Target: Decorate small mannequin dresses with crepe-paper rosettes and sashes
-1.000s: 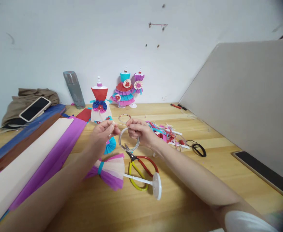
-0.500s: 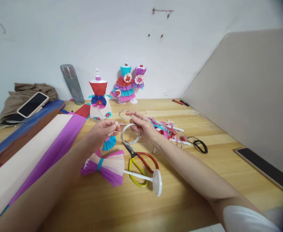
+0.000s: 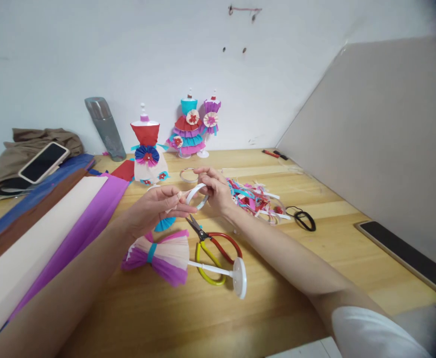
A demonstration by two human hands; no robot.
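My right hand [image 3: 218, 191] grips a white roll of tape [image 3: 196, 192] by its far side, the ring tipped at a slant. My left hand [image 3: 161, 203] is closed close beside it, thumb and forefinger pinching what looks like the tape's loose end. Below the hands lies a small white dress stand on its side, wearing a purple and cream crepe-paper dress [image 3: 171, 253] with a turquoise band. Scissors [image 3: 212, 248] with one red and one yellow handle lie partly under the stand's pole. A blue pleated paper fan [image 3: 164, 224] is partly hidden beneath my left hand.
Three dressed mini mannequins, one a red-topped figure [image 3: 145, 134], stand toward the wall. Crepe-paper sheets [image 3: 64, 209], a phone [image 3: 44, 162] and a bottle [image 3: 106, 129] occupy the left. Paper scraps [image 3: 257, 199], another ring-shaped roll [image 3: 188, 174] and a black cord [image 3: 305, 220] lie beyond my hands.
My hands have come closer together, and the strip stretched between them has shortened. The tape roll has tilted and risen slightly. The whole view has shifted a little.
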